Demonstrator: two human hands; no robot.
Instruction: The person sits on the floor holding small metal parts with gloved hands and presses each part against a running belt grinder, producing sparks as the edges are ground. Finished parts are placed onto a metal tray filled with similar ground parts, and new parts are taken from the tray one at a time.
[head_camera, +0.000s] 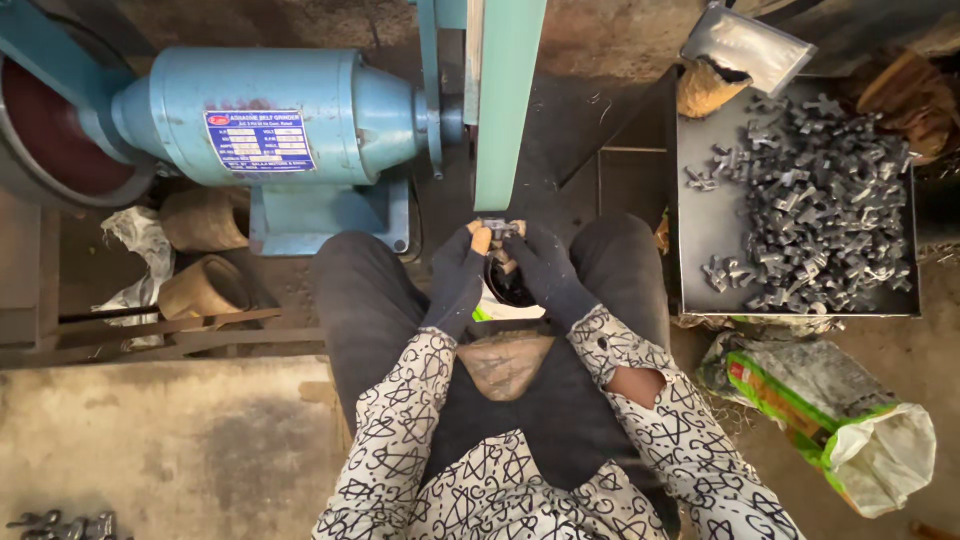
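Left hand: the gloved left hand (455, 275) gripped a small grey metal part (501, 229) from its left side, the fingers (478, 238) pinching it with one bare fingertip showing through the glove.
Right hand: the gloved right hand (548, 272) pinched the same part from the right.
Metal part: it sat between both hands above the lap, just below the lower end of the green sanding belt (508, 100).
Machine: a blue belt grinder motor (265, 115) stood to the left.
Tray: a dark metal tray (700, 225) on the right held a pile of similar grey castings (820, 200).
Floor: a green and white sack (835, 415) lay below the tray.
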